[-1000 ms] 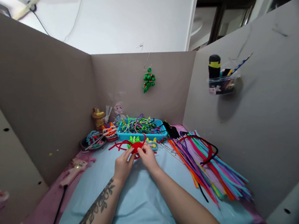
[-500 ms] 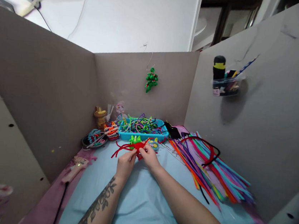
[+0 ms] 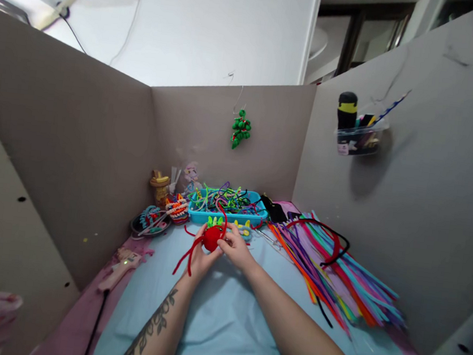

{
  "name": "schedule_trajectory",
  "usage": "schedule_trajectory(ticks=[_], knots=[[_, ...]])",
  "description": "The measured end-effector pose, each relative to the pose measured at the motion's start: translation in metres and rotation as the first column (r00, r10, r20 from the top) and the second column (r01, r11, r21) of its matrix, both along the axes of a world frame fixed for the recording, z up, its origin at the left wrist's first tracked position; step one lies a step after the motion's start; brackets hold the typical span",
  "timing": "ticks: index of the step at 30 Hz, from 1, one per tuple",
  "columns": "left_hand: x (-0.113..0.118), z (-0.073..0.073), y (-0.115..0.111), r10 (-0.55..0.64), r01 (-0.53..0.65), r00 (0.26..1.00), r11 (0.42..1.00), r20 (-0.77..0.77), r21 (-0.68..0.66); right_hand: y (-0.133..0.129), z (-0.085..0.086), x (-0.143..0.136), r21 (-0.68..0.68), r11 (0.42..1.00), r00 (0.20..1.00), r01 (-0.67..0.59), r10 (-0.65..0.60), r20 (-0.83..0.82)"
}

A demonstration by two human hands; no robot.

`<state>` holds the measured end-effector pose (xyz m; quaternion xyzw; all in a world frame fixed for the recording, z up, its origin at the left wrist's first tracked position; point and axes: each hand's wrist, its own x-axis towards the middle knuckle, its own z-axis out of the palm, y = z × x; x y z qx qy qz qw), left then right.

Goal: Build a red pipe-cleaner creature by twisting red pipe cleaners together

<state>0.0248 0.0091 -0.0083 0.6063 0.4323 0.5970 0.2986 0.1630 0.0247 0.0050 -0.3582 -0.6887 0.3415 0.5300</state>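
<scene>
A red pipe-cleaner piece (image 3: 211,238) with a rounded body and several loose red strands is held above the light blue cloth (image 3: 222,307). My left hand (image 3: 200,257) wraps around its left and lower side, with strands hanging over the fingers. On its right edge, the fingers of my right hand (image 3: 235,247) pinch the piece near an upright strand. Green and yellow fuzzy pieces (image 3: 241,229) lie just behind the hands, partly hidden.
Behind stands a blue basket (image 3: 206,218) of pipe-cleaner scraps. Colourful pipe cleaners (image 3: 328,268) spread at the right. A dark bowl (image 3: 150,223) and a pink glue gun (image 3: 118,272) are at the left. Grey panels (image 3: 221,164) surround the table.
The red piece has turned, so its rounded side shows and its strands hang lower left, with one upright. My left hand has opened out from a pinch to cup it.
</scene>
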Motion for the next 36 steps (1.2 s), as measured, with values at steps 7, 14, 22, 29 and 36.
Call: schedule_trajectory(ticks=[7,14,22,29,36], knots=[[-0.012,-0.005,0.004,-0.022,0.052,0.985,0.983,-0.172,0.174,-0.001,0.001,0.003,0.004,0.999,0.999,-0.040,0.040,0.027],[-0.020,-0.012,0.011,-0.063,0.111,0.969,0.975,-0.240,0.192,0.005,-0.007,0.002,-0.075,0.997,0.998,-0.030,0.026,-0.058],[-0.019,-0.004,0.005,-0.109,0.128,0.970,0.989,-0.217,0.076,0.014,-0.009,0.009,-0.026,0.983,0.968,0.182,-0.184,-0.169],[-0.016,0.003,-0.007,-0.321,0.309,0.945,0.937,-0.055,-0.160,0.018,-0.007,0.021,0.237,0.950,0.976,0.204,-0.218,0.031],[-0.014,0.011,-0.013,-0.362,0.364,0.931,0.911,0.045,-0.196,0.025,-0.009,0.028,0.212,0.927,0.949,0.310,-0.315,-0.014]])
